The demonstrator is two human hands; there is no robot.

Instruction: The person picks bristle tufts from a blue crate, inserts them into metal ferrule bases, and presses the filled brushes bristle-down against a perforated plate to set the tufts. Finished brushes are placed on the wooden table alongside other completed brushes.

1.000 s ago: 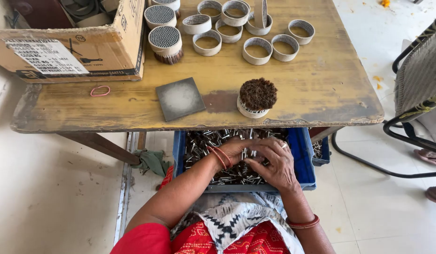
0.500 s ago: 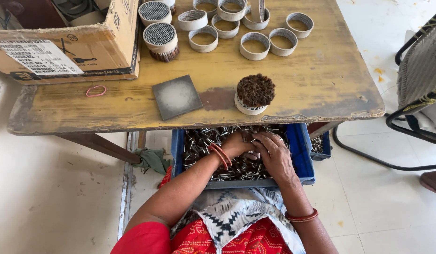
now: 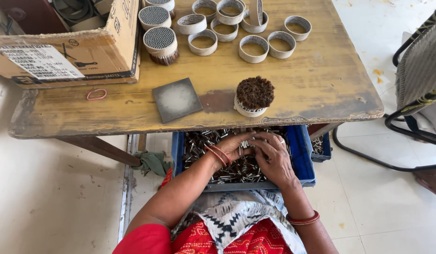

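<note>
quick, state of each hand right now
left hand: curled in the blue tray, gathering small metal pieces.
right hand: curled beside it, gripping the same pieces.

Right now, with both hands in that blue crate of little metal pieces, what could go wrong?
The filled ring stands at the table edge, right above the crate; a knock might tip it in. The pieces look thin and hard, so the left hand and right hand could get pricked.
</note>
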